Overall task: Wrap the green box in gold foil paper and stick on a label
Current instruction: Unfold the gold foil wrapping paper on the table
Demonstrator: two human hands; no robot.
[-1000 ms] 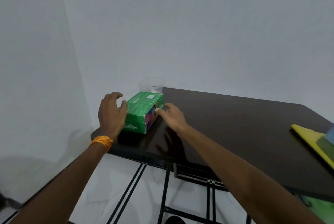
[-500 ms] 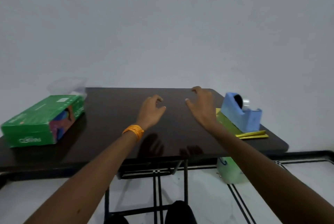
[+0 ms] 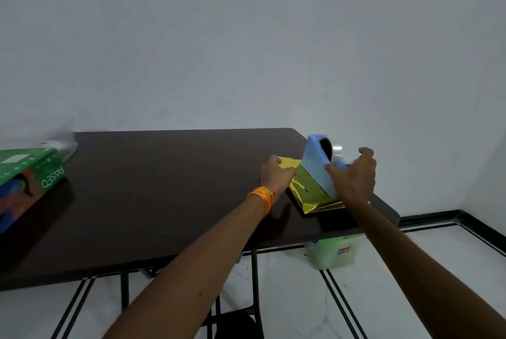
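Sitting unwrapped at the far left of the table (image 3: 164, 188): green box (image 3: 26, 174), no hand on it. A second ago both hands were at it. Where now? (A)

Both across at the right end, well apart from the box. Gold foil paper (image 3: 304, 191) lies folded there, blue tape dispenser (image 3: 317, 163) standing on it. Judgement: fetching the wrap; wrapping not begun. (B)

Grip? (A)

Right hand (image 3: 351, 174) curled round the dispenser's rear, thumb on its near side, fingers over the top, so holding it. Left hand (image 3: 276, 177): fingers bent onto the foil's left edge. Pinching or only pressing, cannot tell. (B)
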